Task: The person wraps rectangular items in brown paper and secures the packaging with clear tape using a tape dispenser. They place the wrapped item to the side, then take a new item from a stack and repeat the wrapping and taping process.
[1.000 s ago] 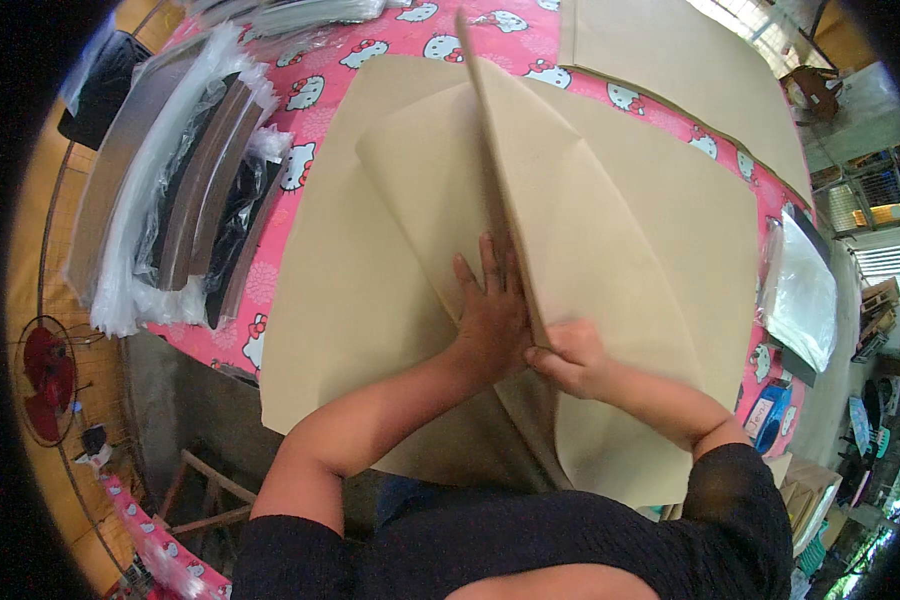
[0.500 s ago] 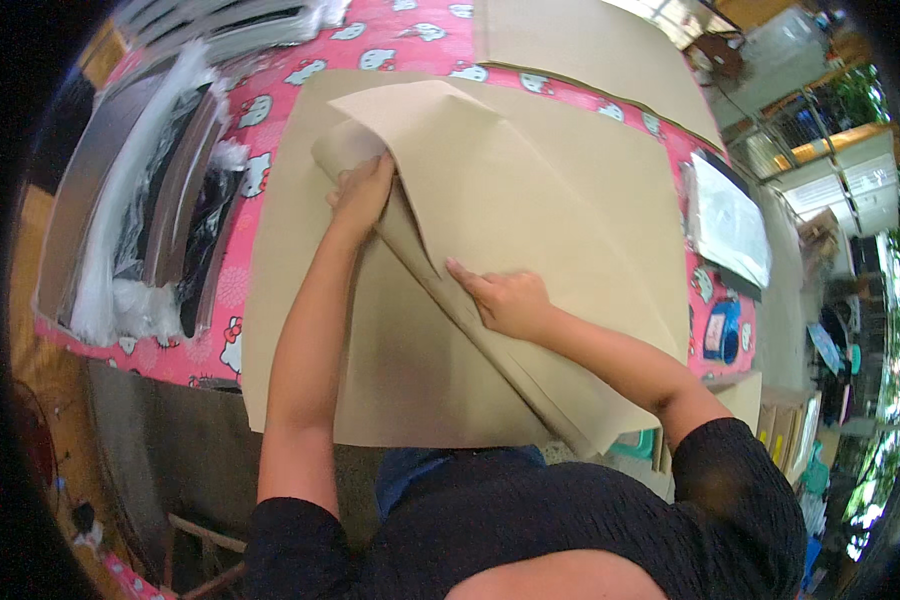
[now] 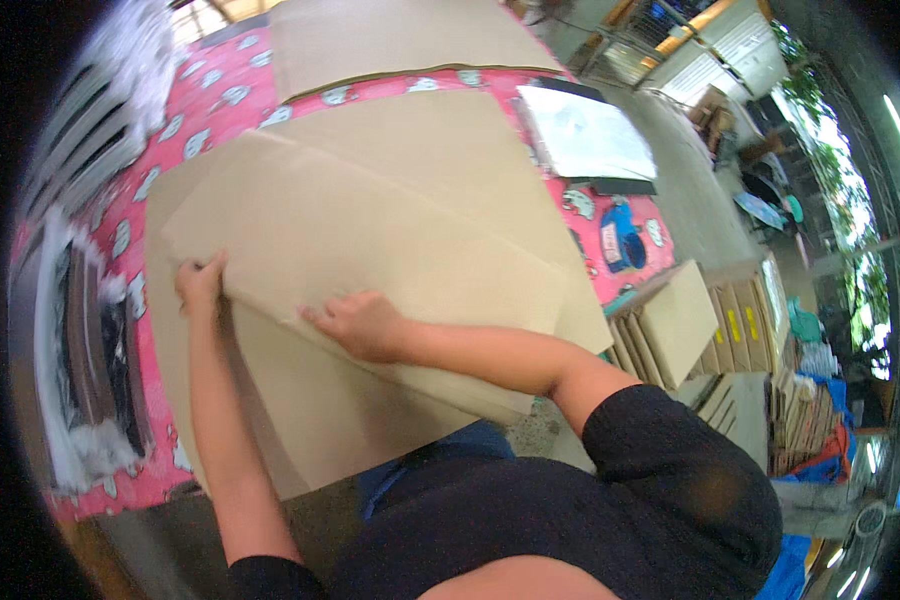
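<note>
A large tan cardboard sheet lies folded over on a stack of similar sheets on a table with a pink patterned cloth. My left hand grips the folded sheet's left edge, fingers curled over it. My right hand presses flat along the fold line near the sheet's lower edge.
Plastic-wrapped dark bundles lie at the table's left. Another cardboard sheet sits at the far end, with a clear plastic packet and a blue tape dispenser at the right. Stacked flat cartons stand on the floor to the right.
The raised cardboard flap has come down flat over the stack. My left hand moved down to the sheet's left edge, and my right hand slid along the fold.
</note>
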A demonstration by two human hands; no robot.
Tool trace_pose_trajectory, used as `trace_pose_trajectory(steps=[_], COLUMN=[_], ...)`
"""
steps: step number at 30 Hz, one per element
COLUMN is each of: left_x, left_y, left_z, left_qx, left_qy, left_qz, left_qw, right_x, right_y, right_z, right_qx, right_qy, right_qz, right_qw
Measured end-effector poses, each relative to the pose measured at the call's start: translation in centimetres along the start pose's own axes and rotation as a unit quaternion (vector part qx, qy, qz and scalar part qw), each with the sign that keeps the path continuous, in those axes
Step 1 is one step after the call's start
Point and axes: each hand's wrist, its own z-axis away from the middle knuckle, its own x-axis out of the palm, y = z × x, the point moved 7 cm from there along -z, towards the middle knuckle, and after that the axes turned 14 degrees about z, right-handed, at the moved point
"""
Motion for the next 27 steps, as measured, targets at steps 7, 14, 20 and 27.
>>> trace_pose_trajectory(steps=[7,14,20,27], left_x=[3.6,1.4,2.8,1.5], left_y=[3.2,-0.2,4.1,4.8], left_z=[2.1,0.9,3.7,4.7], left_qx=[0.039,-0.003,-0.058,-0.063], left_qy=[-0.02,-0.027,-0.033,-0.061], left_qz=[0.095,0.142,-0.023,-0.014], left_qw=[0.995,0.989,0.997,0.996], right_x=[-5.4,-4.2,-12.1,-13.4], right_y=[21.6,33.0,29.7,4.7], right_z=[20.2,36.3,27.9,-0.5], right_qx=[0.26,0.685,0.466,0.159], right_qy=[0.164,-0.141,0.211,0.114], right_qz=[0.218,0.106,0.059,-0.169], right_qw=[0.926,0.707,0.857,0.966])
